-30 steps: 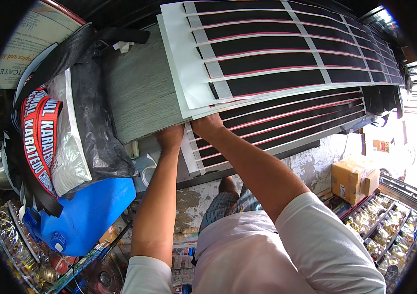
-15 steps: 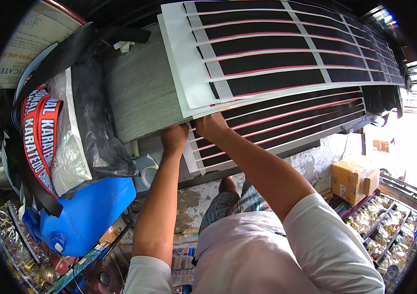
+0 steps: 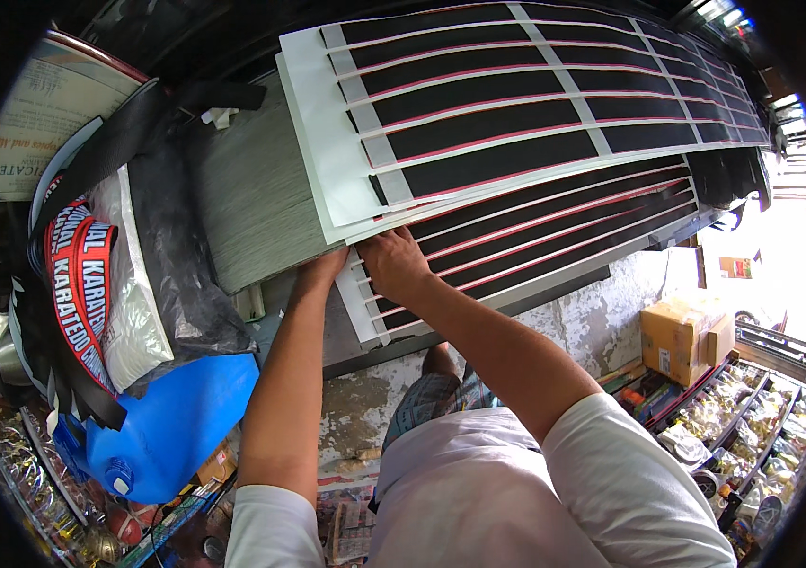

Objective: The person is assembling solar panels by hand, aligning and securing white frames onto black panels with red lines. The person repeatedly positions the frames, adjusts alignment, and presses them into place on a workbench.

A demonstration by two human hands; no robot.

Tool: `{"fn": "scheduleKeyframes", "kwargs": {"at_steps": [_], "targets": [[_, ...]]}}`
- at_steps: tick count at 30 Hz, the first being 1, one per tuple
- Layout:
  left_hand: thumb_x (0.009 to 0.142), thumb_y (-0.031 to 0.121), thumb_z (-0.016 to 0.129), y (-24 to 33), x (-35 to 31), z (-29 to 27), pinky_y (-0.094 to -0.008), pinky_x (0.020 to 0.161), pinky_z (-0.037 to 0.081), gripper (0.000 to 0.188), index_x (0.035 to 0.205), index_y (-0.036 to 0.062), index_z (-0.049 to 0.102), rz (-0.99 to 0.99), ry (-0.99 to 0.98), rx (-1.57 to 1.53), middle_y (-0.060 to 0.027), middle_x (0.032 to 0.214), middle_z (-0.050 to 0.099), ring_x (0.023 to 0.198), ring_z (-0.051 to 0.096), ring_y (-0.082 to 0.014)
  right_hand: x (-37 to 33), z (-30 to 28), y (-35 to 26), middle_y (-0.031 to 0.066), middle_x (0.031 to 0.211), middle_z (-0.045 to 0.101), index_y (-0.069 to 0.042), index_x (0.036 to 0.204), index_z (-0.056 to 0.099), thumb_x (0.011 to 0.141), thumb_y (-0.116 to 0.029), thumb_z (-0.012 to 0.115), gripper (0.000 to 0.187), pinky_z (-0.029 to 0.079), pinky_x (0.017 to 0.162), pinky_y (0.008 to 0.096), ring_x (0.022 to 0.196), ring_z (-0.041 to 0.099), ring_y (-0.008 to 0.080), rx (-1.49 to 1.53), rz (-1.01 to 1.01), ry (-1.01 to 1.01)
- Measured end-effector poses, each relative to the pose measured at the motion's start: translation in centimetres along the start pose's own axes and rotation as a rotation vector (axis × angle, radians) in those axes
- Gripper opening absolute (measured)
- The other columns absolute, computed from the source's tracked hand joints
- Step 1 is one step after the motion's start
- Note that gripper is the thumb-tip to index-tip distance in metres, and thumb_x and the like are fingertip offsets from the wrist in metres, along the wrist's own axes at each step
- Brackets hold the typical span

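Observation:
A white sheet (image 3: 311, 142) bears rows of long black strips (image 3: 478, 140) edged in white and red, crossed by grey bands. Beneath it lies a second, similar layer of black strips (image 3: 554, 219), which juts out toward me. My right hand (image 3: 393, 265) is at the left end of this lower layer, just below the upper sheet's corner. Its fingers are bent and closed, and their tips are partly hidden. Close beside it, my left hand (image 3: 323, 269) reaches under the edge of a grey board (image 3: 256, 189); its fingers are hidden.
On the left are a plastic-wrapped bundle (image 3: 142, 284), red-and-black lettered belts (image 3: 81, 275) and a blue jug (image 3: 176, 417). A cardboard box (image 3: 685, 336) sits at the right, above trays of small bagged items (image 3: 729, 417). A framed paper (image 3: 48, 123) stands at far left.
The view has shifted a little, so the bench contents sit further left. My right hand has moved slightly over the lower strips, and my left has slipped further under the board edge.

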State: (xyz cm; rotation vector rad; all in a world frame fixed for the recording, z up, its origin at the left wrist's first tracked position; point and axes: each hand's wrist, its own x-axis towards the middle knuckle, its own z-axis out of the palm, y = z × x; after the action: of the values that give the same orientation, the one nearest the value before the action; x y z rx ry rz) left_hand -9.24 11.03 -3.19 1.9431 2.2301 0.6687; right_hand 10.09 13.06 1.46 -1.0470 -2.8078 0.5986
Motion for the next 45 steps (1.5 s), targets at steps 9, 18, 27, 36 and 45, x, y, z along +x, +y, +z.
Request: {"fn": "scheduleKeyframes", "kwargs": {"at_steps": [9, 18, 27, 36, 45], "targets": [[0.096, 0.003, 0.067, -1.6, -1.6, -2.2, -0.0572, 0.096, 0.056, 0.028, 0.124, 0.0017, 0.071, 0.247, -0.036, 0.037, -0.0275, 0.117, 0.072, 0.111, 0.069, -0.0526, 0.7, -1.4, -0.6, 0.0109, 0.162, 0.052, -0.003, 0.15, 0.06, 0.106, -0.021, 0.049, 0.049, 0.036, 0.129, 0.0603, 0.15, 0.049, 0.0311, -0.019, 0.033, -0.109], [0.102, 0.007, 0.066, 0.7, -3.1, -2.6, -0.056, 0.093, 0.058, 0.029, 0.13, 0.0032, 0.072, 0.128, 0.107, -0.078, -0.0263, 0.12, 0.074, 0.112, 0.071, -0.0509, 0.8, -1.2, -0.2, 0.0118, 0.16, 0.057, -0.006, 0.153, 0.059, 0.107, -0.023, 0.048, 0.05, 0.036, 0.128, 0.0596, 0.152, 0.048, 0.0304, -0.054, 0.048, -0.148], [0.102, 0.008, 0.063, 4.0, -5.3, -6.7, -0.0571, 0.095, 0.055, 0.02, 0.119, 0.0018, 0.07, -0.079, -0.127, -0.12, -0.0252, 0.118, 0.072, 0.112, 0.068, -0.0488, 0.9, -2.2, -0.1, 0.0258, 0.126, 0.076, -0.003, 0.13, 0.075, 0.09, -0.017, 0.066, 0.043, 0.046, 0.116, 0.0561, 0.128, 0.069, 0.0401, 0.031, 0.052, -0.059], [0.1, 0.0, 0.063, 5.6, -6.6, -6.4, -0.0547, 0.098, 0.053, 0.01, 0.109, 0.0009, 0.066, -0.02, -0.038, -0.239, -0.0214, 0.124, 0.07, 0.118, 0.065, -0.0456, -0.4, -0.9, 1.2, 0.0239, 0.117, 0.077, -0.004, 0.119, 0.078, 0.084, -0.01, 0.066, 0.038, 0.04, 0.119, 0.0565, 0.124, 0.068, 0.0435, 0.129, -0.114, 0.276], [0.097, -0.005, 0.063, 6.6, -6.4, -6.5, -0.0538, 0.101, 0.055, 0.012, 0.108, 0.0, 0.066, -0.052, -0.034, -0.276, -0.0219, 0.127, 0.072, 0.122, 0.067, -0.0461, -1.0, -0.5, 1.2, 0.0179, 0.134, 0.071, -0.005, 0.127, 0.077, 0.088, -0.013, 0.065, 0.042, 0.037, 0.123, 0.0566, 0.139, 0.06, 0.038, 0.051, -0.089, 0.172]]}}
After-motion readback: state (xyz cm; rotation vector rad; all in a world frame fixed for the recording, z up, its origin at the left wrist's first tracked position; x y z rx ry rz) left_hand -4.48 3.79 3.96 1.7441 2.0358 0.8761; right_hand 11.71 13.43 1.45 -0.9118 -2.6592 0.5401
